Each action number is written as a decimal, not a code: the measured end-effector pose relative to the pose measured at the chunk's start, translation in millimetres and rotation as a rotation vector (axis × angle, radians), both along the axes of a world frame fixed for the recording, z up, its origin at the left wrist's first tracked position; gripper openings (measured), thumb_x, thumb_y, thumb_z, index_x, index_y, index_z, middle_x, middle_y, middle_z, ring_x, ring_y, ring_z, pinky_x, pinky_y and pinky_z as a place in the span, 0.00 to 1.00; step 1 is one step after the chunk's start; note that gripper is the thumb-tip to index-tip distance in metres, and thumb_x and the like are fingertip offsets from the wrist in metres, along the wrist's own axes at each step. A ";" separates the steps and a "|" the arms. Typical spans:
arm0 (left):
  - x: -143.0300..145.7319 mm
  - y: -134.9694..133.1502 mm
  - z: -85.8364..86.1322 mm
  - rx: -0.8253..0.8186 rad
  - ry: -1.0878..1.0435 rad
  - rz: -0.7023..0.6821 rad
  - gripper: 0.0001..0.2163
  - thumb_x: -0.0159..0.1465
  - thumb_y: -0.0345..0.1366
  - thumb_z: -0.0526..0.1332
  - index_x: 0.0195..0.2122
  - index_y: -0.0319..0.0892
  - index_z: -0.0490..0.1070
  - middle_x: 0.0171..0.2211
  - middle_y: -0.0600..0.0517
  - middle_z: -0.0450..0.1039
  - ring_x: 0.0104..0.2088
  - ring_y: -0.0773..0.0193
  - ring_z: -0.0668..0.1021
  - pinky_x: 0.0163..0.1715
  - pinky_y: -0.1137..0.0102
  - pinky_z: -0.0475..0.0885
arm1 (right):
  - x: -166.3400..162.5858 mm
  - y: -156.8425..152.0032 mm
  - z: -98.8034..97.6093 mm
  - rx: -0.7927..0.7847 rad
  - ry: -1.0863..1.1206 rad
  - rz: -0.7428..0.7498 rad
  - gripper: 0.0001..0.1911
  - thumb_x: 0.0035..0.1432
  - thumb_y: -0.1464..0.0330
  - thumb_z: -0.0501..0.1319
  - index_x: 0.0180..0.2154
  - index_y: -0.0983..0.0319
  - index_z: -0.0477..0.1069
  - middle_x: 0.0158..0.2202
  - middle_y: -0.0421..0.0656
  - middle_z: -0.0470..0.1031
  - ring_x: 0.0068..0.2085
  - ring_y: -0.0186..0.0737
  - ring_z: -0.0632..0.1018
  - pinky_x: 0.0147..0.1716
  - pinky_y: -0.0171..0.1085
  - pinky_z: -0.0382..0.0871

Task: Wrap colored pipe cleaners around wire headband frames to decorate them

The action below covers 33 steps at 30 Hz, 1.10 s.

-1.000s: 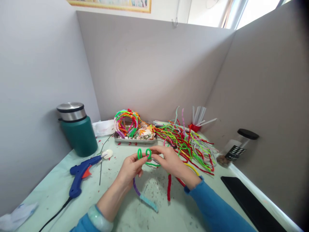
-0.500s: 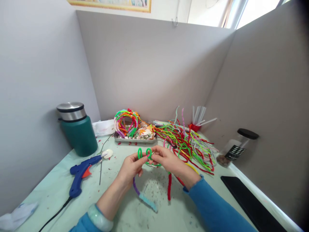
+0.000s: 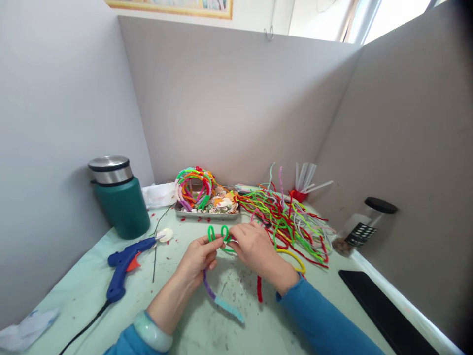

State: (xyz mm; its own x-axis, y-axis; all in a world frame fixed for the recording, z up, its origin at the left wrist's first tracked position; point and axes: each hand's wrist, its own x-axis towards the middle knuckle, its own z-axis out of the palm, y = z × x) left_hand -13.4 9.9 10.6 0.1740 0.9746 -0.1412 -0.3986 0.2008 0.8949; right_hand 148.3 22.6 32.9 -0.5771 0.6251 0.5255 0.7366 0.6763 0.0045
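Observation:
Near the middle of the table, my left hand (image 3: 199, 254) pinches a pipe cleaner that is bent into green loops (image 3: 211, 233). Its purple and light blue tail (image 3: 225, 306) hangs down below that hand. Close beside it, my right hand (image 3: 254, 245) grips the same piece at the right-hand green loop, fingers closed and seen from the back. A yellow length (image 3: 295, 259) and a red end (image 3: 259, 288) show from behind and under the right hand. Whether these belong to the held piece I cannot tell. The fingertips of the right hand are partly hidden.
A metal tray (image 3: 207, 215) holds colourful rings and small discs. Right of it lies a heap of pipe cleaners (image 3: 288, 217). A blue glue gun (image 3: 123, 268) and green flask (image 3: 123, 207) stand left; a jar (image 3: 364, 227) and black strip (image 3: 380, 305) are right. Grey partitions (image 3: 236, 98) surround the table.
My right hand has turned so that its back covers more of the held piece. The green loops have shifted slightly left, and more of the yellow length shows by the right wrist.

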 end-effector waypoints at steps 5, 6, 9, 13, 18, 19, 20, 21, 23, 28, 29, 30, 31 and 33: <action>-0.4 0.1 -0.1 0.000 -0.012 -0.014 0.13 0.48 0.38 0.68 0.32 0.37 0.72 0.22 0.58 0.69 0.10 0.83 0.53 0.10 0.80 0.53 | 1.6 0.5 -0.5 0.010 -0.014 0.031 0.06 0.59 0.69 0.54 0.31 0.63 0.66 0.29 0.46 0.72 0.33 0.42 0.71 0.35 0.40 0.56; -0.4 0.1 -0.1 0.003 -0.012 -0.017 0.13 0.48 0.37 0.68 0.32 0.36 0.72 0.22 0.57 0.69 0.10 0.83 0.53 0.10 0.80 0.53 | 2.2 0.5 -0.3 -0.013 0.008 0.043 0.06 0.60 0.69 0.53 0.31 0.63 0.67 0.29 0.46 0.73 0.33 0.41 0.71 0.35 0.39 0.56; -0.5 0.2 -0.1 0.016 -0.008 -0.025 0.11 0.49 0.37 0.67 0.31 0.36 0.72 0.22 0.57 0.69 0.10 0.83 0.53 0.10 0.79 0.54 | 5.8 1.0 3.0 -0.150 0.126 0.087 0.07 0.60 0.70 0.53 0.33 0.63 0.69 0.30 0.45 0.74 0.33 0.40 0.72 0.35 0.38 0.58; -0.1 -0.9 1.4 0.032 0.005 -0.047 0.10 0.49 0.37 0.67 0.29 0.36 0.72 0.19 0.59 0.66 0.10 0.83 0.52 0.10 0.79 0.54 | 12.8 2.8 13.3 -0.480 0.372 0.171 0.11 0.61 0.67 0.52 0.40 0.61 0.70 0.35 0.43 0.75 0.35 0.37 0.73 0.35 0.35 0.62; 3.9 -6.0 4.8 0.035 0.074 -0.162 0.10 0.50 0.39 0.66 0.27 0.36 0.73 0.13 0.61 0.60 0.09 0.81 0.51 0.10 0.79 0.54 | 15.4 7.5 15.3 -0.838 0.629 0.251 0.13 0.59 0.66 0.54 0.44 0.61 0.70 0.36 0.42 0.74 0.35 0.36 0.73 0.33 0.33 0.65; 4.9 -7.0 4.9 0.036 0.086 -0.184 0.10 0.50 0.39 0.66 0.26 0.36 0.72 0.11 0.62 0.56 0.09 0.80 0.50 0.10 0.78 0.54 | 14.8 8.7 13.2 -0.915 0.649 0.286 0.13 0.57 0.65 0.55 0.43 0.62 0.70 0.34 0.41 0.74 0.33 0.35 0.72 0.31 0.32 0.65; 5.8 -7.9 4.8 0.036 0.095 -0.199 0.10 0.51 0.40 0.66 0.24 0.37 0.72 0.09 0.63 0.52 0.09 0.80 0.49 0.10 0.78 0.54 | 14.1 9.8 10.7 -0.975 0.663 0.313 0.12 0.56 0.64 0.57 0.40 0.63 0.71 0.31 0.41 0.73 0.31 0.34 0.72 0.29 0.31 0.64; 6.6 -8.6 4.6 0.035 0.099 -0.207 0.10 0.51 0.40 0.66 0.24 0.37 0.71 0.09 0.64 0.50 0.10 0.79 0.49 0.10 0.78 0.54 | 13.3 10.9 8.1 -1.005 0.670 0.325 0.12 0.55 0.63 0.57 0.37 0.64 0.72 0.28 0.40 0.72 0.29 0.33 0.71 0.27 0.31 0.63; 7.9 -9.4 4.0 0.032 0.097 -0.207 0.10 0.51 0.40 0.65 0.25 0.38 0.71 0.10 0.64 0.52 0.10 0.79 0.49 0.10 0.79 0.53 | 12.0 12.5 3.9 -0.969 0.669 0.297 0.11 0.55 0.63 0.57 0.32 0.65 0.71 0.24 0.39 0.70 0.26 0.32 0.68 0.24 0.30 0.61; 8.7 -9.4 3.7 0.034 0.110 -0.202 0.11 0.52 0.39 0.65 0.33 0.39 0.70 0.20 0.58 0.67 0.10 0.81 0.51 0.09 0.79 0.49 | 15.2 11.9 7.4 -0.688 0.484 0.168 0.07 0.55 0.71 0.55 0.26 0.64 0.69 0.23 0.37 0.67 0.25 0.31 0.66 0.23 0.29 0.56; 8.5 -9.1 3.7 0.028 0.113 -0.201 0.12 0.52 0.39 0.65 0.34 0.39 0.70 0.20 0.58 0.67 0.10 0.81 0.51 0.09 0.79 0.48 | 16.9 11.3 9.9 -0.648 0.441 0.150 0.07 0.54 0.73 0.55 0.26 0.63 0.69 0.22 0.37 0.67 0.25 0.31 0.66 0.23 0.29 0.56; 8.2 -8.6 3.7 0.019 0.113 -0.198 0.12 0.53 0.39 0.65 0.35 0.39 0.70 0.19 0.58 0.66 0.10 0.81 0.51 0.09 0.79 0.47 | 18.6 10.7 12.2 -0.618 0.410 0.130 0.08 0.54 0.73 0.54 0.25 0.63 0.68 0.21 0.36 0.67 0.24 0.31 0.66 0.23 0.29 0.55; 7.9 -8.2 3.8 0.012 0.109 -0.193 0.12 0.53 0.39 0.64 0.35 0.39 0.70 0.18 0.59 0.66 0.10 0.81 0.50 0.09 0.79 0.46 | 20.1 10.3 14.1 -0.598 0.393 0.111 0.08 0.53 0.74 0.55 0.24 0.63 0.68 0.20 0.36 0.66 0.24 0.30 0.65 0.23 0.29 0.54; 7.5 -7.5 4.1 0.000 0.103 -0.191 0.12 0.53 0.39 0.64 0.36 0.39 0.70 0.17 0.59 0.64 0.10 0.81 0.50 0.09 0.79 0.46 | 21.7 10.0 15.8 -0.583 0.399 0.090 0.07 0.53 0.73 0.55 0.24 0.63 0.68 0.20 0.35 0.66 0.23 0.30 0.65 0.23 0.29 0.54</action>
